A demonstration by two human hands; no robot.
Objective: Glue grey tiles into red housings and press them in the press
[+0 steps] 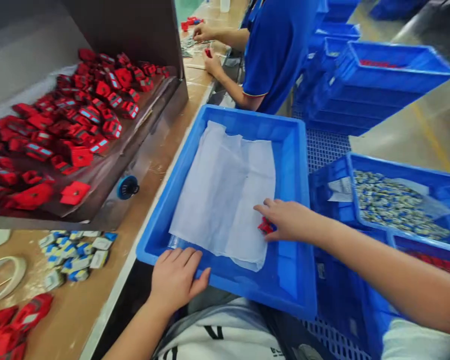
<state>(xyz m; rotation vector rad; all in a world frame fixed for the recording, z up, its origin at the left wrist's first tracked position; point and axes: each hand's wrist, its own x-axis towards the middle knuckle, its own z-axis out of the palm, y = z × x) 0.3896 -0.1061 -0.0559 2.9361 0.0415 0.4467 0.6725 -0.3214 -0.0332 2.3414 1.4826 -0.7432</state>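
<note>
A shallow blue crate [303, 165] is in front of me, tilted, its left side along the table edge. White sheets [225, 195] of thin packing material lie in it. My left hand [176, 275] is hooked over the crate's near left rim, thumb apart. Inside the crate, my right hand [285, 220] is low over the right edge of the sheets. Under its curved fingers and thumb is a small red plastic part [265, 226], mostly covered by the hand. Whether that part touches the sheet I cannot tell.
Red toy car bodies [82, 115] fill a brown box [142, 145] on the left. Blue-and-grey pieces [78, 252], a tape roll [3, 277] and red parts [18, 325] lie nearer. A co-worker [273, 55] sits ahead. Crates [401, 80] and a piece-filled crate [397, 200] stand right.
</note>
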